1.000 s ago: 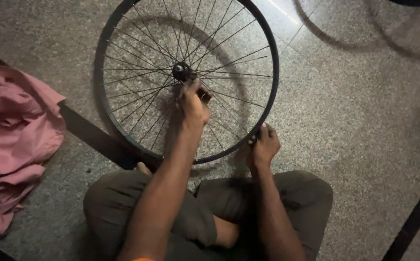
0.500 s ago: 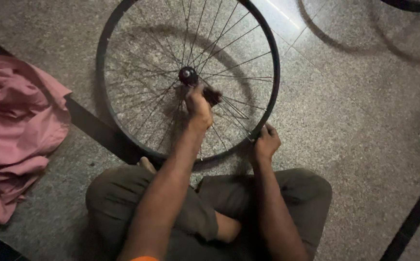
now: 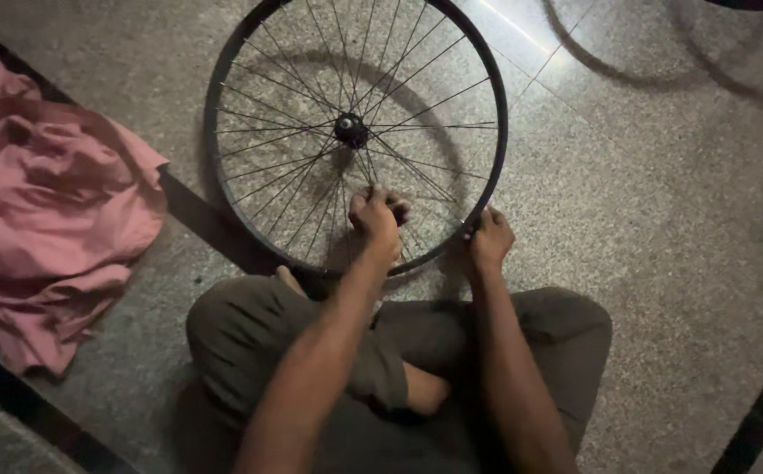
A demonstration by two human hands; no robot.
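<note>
My left hand (image 3: 375, 219) has its grip clenched around the spokes (image 3: 311, 167) just below the hub (image 3: 350, 130), while my right hand (image 3: 489, 239) clasps the black rim (image 3: 223, 88) at its near edge. The bicycle wheel stands on the stone floor (image 3: 662, 219) before my crossed legs (image 3: 258, 342); a pink cloth (image 3: 48, 211) lies well left

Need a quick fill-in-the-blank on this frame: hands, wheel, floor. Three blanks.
1. The right hand grips the wheel's ____.
2. The left hand is in among the ____ below the hub.
3. The crumpled cloth on the floor is ____ in colour.

Missing words: rim; spokes; pink
</note>
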